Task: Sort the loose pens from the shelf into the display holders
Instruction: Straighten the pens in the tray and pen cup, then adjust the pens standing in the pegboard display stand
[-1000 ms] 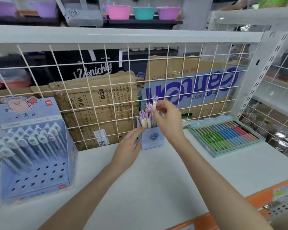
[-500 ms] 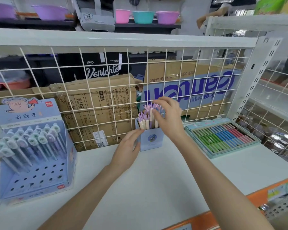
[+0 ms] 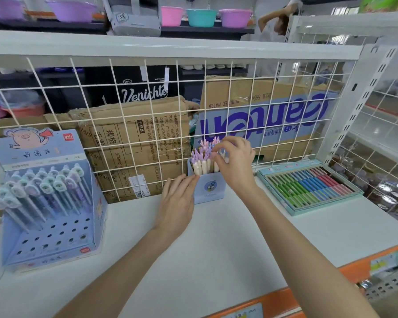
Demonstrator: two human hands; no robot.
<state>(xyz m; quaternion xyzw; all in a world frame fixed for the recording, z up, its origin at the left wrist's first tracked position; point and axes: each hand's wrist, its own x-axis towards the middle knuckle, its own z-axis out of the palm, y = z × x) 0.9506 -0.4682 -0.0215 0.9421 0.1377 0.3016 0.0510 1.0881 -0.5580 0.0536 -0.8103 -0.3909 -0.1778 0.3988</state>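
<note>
White shelf (image 3: 216, 249) | right hand (image 3: 237, 166) hides pens (image 3: 201, 157) | grip unclear

Behind the white wire grid (image 3: 147, 125), the black bag (image 3: 145, 88) reads "Venichte", and the upside-down brown cardboard box (image 3: 251, 92) reads "PURIFIED WATER".

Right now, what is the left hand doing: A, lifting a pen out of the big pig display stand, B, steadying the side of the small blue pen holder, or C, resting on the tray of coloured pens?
B: the left hand has its fingertips against the left side of the small blue pen holder, while the right hand works at the pens standing in it.
</note>
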